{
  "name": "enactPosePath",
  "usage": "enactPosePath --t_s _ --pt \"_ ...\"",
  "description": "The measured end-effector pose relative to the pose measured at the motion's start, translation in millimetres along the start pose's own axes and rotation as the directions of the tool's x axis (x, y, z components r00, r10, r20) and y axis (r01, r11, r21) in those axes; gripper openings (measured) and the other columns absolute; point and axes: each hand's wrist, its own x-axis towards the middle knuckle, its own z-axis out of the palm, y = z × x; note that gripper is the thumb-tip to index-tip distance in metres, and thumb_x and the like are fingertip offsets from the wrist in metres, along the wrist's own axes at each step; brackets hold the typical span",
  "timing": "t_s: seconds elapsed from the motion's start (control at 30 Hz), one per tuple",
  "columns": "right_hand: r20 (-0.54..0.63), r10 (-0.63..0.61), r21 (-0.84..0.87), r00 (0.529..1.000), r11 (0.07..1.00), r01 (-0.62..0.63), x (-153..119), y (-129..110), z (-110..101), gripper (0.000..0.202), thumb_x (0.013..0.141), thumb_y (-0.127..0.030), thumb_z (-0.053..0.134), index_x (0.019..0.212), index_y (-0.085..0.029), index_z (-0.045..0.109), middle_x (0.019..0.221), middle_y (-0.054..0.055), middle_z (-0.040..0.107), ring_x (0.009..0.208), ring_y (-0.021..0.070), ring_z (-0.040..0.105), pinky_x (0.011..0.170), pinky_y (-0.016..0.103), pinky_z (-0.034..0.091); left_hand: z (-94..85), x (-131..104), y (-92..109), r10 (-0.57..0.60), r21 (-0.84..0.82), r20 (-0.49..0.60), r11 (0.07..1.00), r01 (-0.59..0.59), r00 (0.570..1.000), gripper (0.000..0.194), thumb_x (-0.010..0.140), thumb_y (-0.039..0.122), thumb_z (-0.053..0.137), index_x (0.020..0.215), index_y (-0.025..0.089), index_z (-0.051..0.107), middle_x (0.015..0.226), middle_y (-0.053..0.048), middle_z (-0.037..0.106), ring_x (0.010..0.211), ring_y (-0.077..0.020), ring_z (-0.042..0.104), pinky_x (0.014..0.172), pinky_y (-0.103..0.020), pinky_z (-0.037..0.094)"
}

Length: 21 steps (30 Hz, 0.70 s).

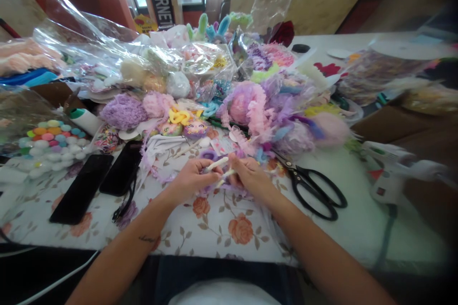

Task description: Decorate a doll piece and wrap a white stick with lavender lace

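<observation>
My left hand (193, 180) and my right hand (253, 177) meet over the flowered tablecloth, fingers pinched close together. Between them runs a thin cream-white rod-like piece (219, 163), and both hands grip it. More short white lengths show just below it; whether they belong to the same piece I cannot tell. Fluffy purple yarn (157, 171) lies under and around the hands. Right of my right hand rest black-handled scissors (311, 190), their blades partly hidden by yarn.
Two black phones (81, 190) lie left, one with a wrist strap. A white glue gun (388, 171) stands at the right. Behind are purple yarn balls (123, 110), a yellow plastic chain (179, 116), pompoms (53, 138) and heaped clear plastic bags (207, 57).
</observation>
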Motion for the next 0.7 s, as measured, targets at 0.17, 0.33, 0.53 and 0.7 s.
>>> enactPosePath --t_s 0.17,0.33,0.53,0.7 --pt "-0.037 -0.204 0.001 0.978 0.979 0.204 -2.0 -5.3 -6.4 0.043 0.07 -0.045 0.078 0.1 -0.021 0.06 0.082 0.001 0.058 0.062 0.0115 0.052 0.053 0.023 0.041 -9.5 3.3 -0.3 -0.043 -0.144 0.055 0.988 0.05 0.998 0.018 0.076 0.033 0.065 0.079 0.016 0.061 0.058 0.005 0.041 0.047 -0.0053 0.025 0.045 -0.022 0.015" --pt "0.002 -0.434 -0.304 0.901 0.858 0.414 -1.7 -4.7 -6.1 0.011 0.09 -0.026 0.056 0.086 -0.019 0.064 0.076 0.002 0.063 0.066 0.0134 0.055 0.061 0.026 0.042 -16.2 4.8 -1.9 -0.053 -0.176 0.078 0.982 0.066 0.996 0.018 0.077 0.033 0.063 0.08 0.015 0.06 0.062 0.004 0.045 0.05 -0.0064 0.03 0.046 -0.022 0.018" --pt "-0.005 -0.46 -0.4 0.888 0.815 0.42 -4.3 1.1 -0.2 0.023 0.098 -0.025 0.039 0.097 -0.02 0.061 0.061 -0.004 0.05 0.049 0.01 0.041 0.05 0.023 0.035 -15.6 2.3 0.5 -0.058 -0.189 0.096 0.979 0.075 0.994 0.023 0.077 0.036 0.065 0.077 0.014 0.06 0.064 0.004 0.04 0.052 -0.006 0.024 0.046 -0.022 0.017" --pt "0.082 -0.572 -0.523 0.816 0.672 0.524 -8.5 6.4 4.1 0.022 0.093 -0.033 0.053 0.111 -0.021 0.055 0.07 -0.002 0.058 0.055 0.0113 0.05 0.055 0.023 0.042 -14.5 2.0 2.0 -0.134 -0.225 0.052 0.964 0.142 0.99 0.031 0.074 0.044 0.069 0.074 0.015 0.059 0.066 0.003 0.038 0.054 -0.0066 0.029 0.046 -0.02 0.021"
